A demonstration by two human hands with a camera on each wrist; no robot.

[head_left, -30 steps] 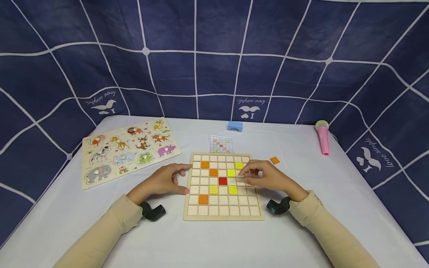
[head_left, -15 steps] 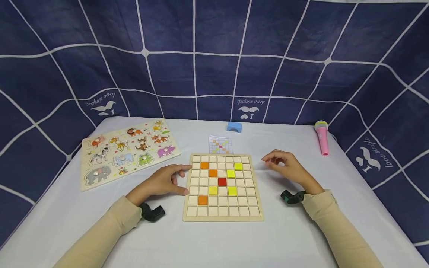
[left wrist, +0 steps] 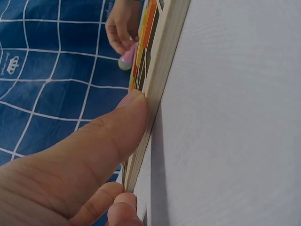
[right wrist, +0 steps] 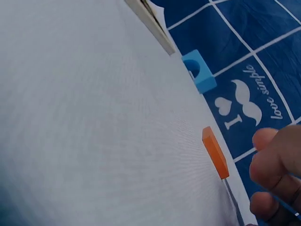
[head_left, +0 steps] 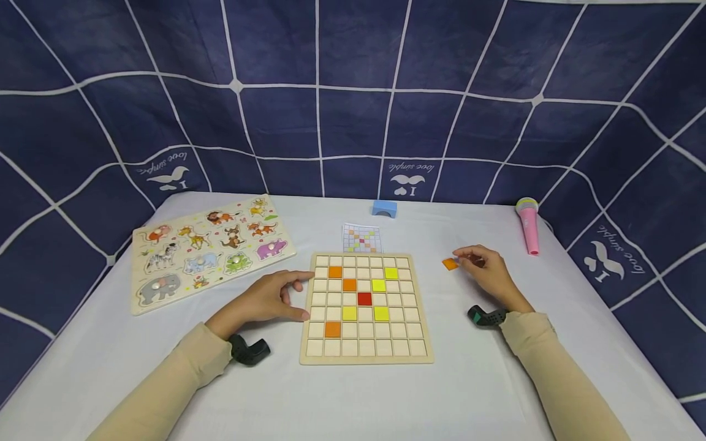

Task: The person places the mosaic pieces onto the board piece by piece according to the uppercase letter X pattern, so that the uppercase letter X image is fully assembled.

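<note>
A wooden grid board (head_left: 314, 352) lies in the middle of the white table, with orange, yellow and red tiles set in some cells. My left hand (head_left: 300, 299) rests against its left edge. In the left wrist view the thumb (left wrist: 117, 136) touches the board's rim (left wrist: 164, 61). A loose orange tile (head_left: 450, 264) lies on the table right of the board. My right hand (head_left: 462, 257) hovers just beside it with loosely curled fingers (right wrist: 275, 160). They are close to the tile (right wrist: 215, 151) but not touching it.
An animal peg puzzle (head_left: 209, 251) lies at the left. Behind the board lie a small pattern card (head_left: 362, 237) and a blue block (head_left: 385, 208). A pink toy microphone (head_left: 528, 223) lies at the far right. A dark blue grid cloth surrounds the table.
My right hand has left the board's right side and moved right to the loose orange tile. The left hand and the board have not moved.
</note>
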